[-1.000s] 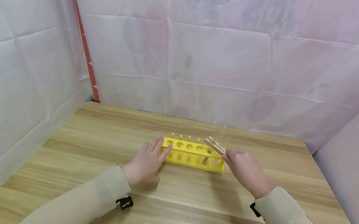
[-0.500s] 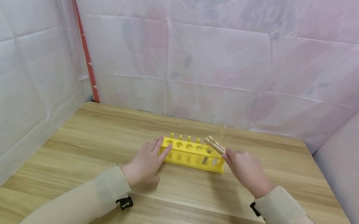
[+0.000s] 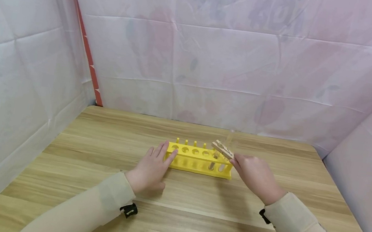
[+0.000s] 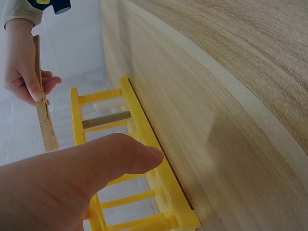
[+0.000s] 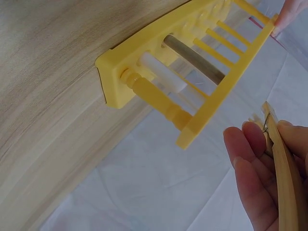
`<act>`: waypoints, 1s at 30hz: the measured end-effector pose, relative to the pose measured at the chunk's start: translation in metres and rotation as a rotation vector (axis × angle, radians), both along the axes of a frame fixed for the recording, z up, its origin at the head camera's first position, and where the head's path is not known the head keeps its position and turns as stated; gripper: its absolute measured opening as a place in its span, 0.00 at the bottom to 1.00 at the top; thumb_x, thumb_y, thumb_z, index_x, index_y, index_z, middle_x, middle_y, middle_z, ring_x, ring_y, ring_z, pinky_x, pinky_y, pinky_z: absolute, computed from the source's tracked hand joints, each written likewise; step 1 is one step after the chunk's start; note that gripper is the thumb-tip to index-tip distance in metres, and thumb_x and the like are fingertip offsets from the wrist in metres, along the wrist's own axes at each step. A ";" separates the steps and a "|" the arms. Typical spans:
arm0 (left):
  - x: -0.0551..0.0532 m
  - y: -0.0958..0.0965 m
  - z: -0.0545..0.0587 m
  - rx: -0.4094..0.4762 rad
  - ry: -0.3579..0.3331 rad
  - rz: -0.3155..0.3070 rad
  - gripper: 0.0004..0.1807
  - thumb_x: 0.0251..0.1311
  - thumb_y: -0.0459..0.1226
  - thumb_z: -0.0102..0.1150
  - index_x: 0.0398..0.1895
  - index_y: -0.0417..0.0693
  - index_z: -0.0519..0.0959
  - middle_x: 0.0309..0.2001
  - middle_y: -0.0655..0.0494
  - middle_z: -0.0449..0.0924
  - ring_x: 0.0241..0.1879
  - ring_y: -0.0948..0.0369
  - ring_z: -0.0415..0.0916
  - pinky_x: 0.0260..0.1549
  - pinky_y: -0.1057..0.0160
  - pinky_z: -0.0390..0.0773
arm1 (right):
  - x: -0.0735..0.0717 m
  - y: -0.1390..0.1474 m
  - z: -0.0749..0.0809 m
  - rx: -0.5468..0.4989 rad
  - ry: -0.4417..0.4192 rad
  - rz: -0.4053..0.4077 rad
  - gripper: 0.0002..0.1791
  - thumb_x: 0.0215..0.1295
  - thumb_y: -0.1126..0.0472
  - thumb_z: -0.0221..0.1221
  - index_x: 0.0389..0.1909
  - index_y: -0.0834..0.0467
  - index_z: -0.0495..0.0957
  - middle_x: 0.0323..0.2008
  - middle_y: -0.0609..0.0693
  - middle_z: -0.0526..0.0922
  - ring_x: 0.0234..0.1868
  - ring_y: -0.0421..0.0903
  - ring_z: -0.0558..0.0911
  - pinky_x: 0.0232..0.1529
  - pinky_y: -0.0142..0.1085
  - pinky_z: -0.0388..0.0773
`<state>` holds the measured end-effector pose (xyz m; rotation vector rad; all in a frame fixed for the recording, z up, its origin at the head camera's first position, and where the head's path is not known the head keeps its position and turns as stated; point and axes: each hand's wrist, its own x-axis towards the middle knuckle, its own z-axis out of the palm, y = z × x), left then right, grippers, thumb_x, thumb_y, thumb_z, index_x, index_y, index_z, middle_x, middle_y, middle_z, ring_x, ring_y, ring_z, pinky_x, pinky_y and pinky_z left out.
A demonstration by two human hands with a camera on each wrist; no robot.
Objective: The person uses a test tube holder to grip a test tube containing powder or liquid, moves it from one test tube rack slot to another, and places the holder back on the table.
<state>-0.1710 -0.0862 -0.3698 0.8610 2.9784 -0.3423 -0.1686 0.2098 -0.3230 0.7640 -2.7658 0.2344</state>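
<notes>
A yellow test tube rack [image 3: 189,169] stands on the table. My left hand [image 3: 150,170] rests on its left end, fingers fairly straight. In the left wrist view the thumb [image 4: 115,161] stretches across in front of the rack. My right hand [image 3: 257,177] grips a wooden test tube holder [image 3: 223,149], slanting over the rack's right end. A test tube with dark greyish contents [image 5: 195,58] stands in the rack, and a tube with white contents [image 5: 161,72] is in the end place beside it. Whether the holder's jaws touch a tube I cannot tell.
The wood-grain table [image 3: 185,219] spreads around the rack. Pale patterned sheets [image 3: 221,65] hang behind and at both sides. Several short yellow pegs [image 3: 186,142] rise along the rack's back.
The wooden holder has turned slightly in the right hand, showing more of its broad face. The left hand and the rack have stayed in place.
</notes>
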 end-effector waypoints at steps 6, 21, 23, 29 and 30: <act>0.000 0.000 0.001 0.009 -0.004 0.000 0.57 0.48 0.59 0.61 0.74 0.45 0.43 0.71 0.33 0.40 0.69 0.43 0.44 0.63 0.47 0.53 | 0.001 0.000 0.000 0.000 0.013 0.000 0.18 0.64 0.64 0.57 0.19 0.55 0.60 0.12 0.43 0.55 0.14 0.37 0.53 0.18 0.30 0.54; 0.000 0.000 0.000 -0.008 0.005 0.001 0.58 0.48 0.61 0.61 0.74 0.45 0.42 0.71 0.33 0.40 0.69 0.43 0.44 0.64 0.47 0.53 | 0.003 0.001 0.002 0.002 0.024 -0.018 0.12 0.63 0.63 0.57 0.22 0.58 0.67 0.12 0.43 0.58 0.14 0.37 0.57 0.17 0.31 0.57; 0.000 0.000 0.000 -0.009 0.005 0.001 0.58 0.48 0.61 0.61 0.74 0.45 0.42 0.71 0.33 0.40 0.69 0.43 0.44 0.64 0.47 0.53 | 0.003 0.001 0.003 0.005 0.027 -0.021 0.12 0.63 0.63 0.57 0.22 0.58 0.68 0.12 0.43 0.59 0.14 0.37 0.57 0.17 0.31 0.57; 0.000 0.000 -0.001 -0.016 0.011 -0.002 0.58 0.48 0.61 0.60 0.74 0.45 0.42 0.71 0.33 0.40 0.69 0.43 0.45 0.63 0.47 0.54 | 0.004 0.002 0.004 -0.003 0.048 -0.023 0.07 0.62 0.64 0.58 0.33 0.66 0.76 0.13 0.42 0.65 0.14 0.37 0.61 0.17 0.31 0.62; 0.000 0.000 -0.001 -0.018 0.012 -0.003 0.58 0.48 0.61 0.60 0.74 0.45 0.42 0.71 0.33 0.40 0.69 0.43 0.45 0.63 0.47 0.54 | 0.005 0.002 0.004 -0.006 0.051 -0.022 0.07 0.62 0.64 0.58 0.33 0.66 0.76 0.14 0.42 0.65 0.14 0.37 0.61 0.17 0.32 0.62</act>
